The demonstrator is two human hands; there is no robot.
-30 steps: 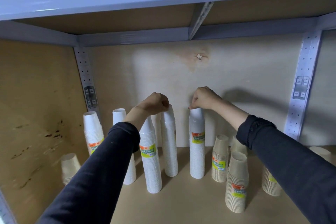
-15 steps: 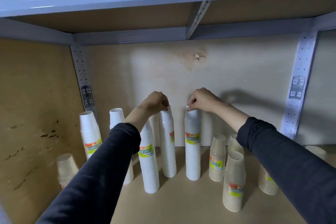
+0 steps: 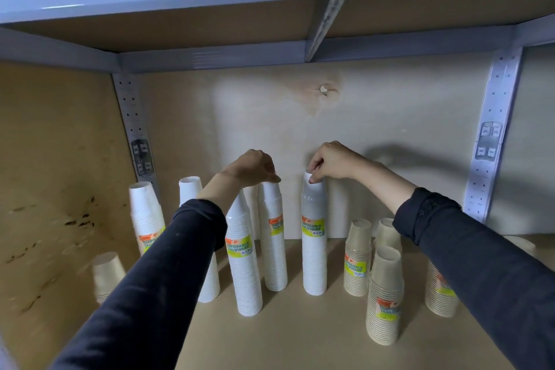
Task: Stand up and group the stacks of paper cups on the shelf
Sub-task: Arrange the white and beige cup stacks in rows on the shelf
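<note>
The left hand (image 3: 252, 170) has its fingers curled down over the top of the middle white stack (image 3: 272, 249), which stands upright near the back of the shelf (image 3: 300, 336). The right hand (image 3: 333, 161) pinches the top cup of the next white stack (image 3: 314, 258) with finger and thumb. That stack stands just beside the middle one, with a small gap between them. Close in front, a bit to the left, stands another white stack (image 3: 244, 273). Two more white stacks (image 3: 146, 219) stand further left, one partly hidden by the left sleeve (image 3: 168, 279). On the right stand four short brown stacks (image 3: 385, 297), one partly behind the right sleeve (image 3: 480, 279). A small brown stack (image 3: 107, 275) sits alone far left, blurry. Grey metal posts (image 3: 495, 135) run up the back wall (image 3: 390, 99).
</note>
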